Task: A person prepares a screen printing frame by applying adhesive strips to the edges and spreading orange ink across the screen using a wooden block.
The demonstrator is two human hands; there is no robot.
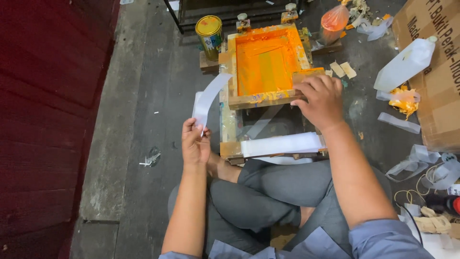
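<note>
- Grey concrete floor fills most of the frame; it is dusty, stained, and littered with paper scraps at the upper right.
- Dark red wall panelling runs down the left edge of the frame.
- Person sits cross-legged on the floor in grey trousers, lower centre of the frame.
- Wooden printing frame, upper centre, holds a screen coated with bright orange ink; it sits raised above a paint-smeared wooden base.
- Right hand: grip clenched on the near right corner of the printing frame.
- Left hand: grip pinches the lower end of a white paper strip, which curves upward toward the frame's left edge.
- Stack of white strips lies across the base, just below the right hand.
- Gold-lidded tin can stands at the upper left of the frame.
- White plastic jug lies against a cardboard box at the upper right.
- Orange-filled plastic bag rests at the top, right of the frame.
</note>
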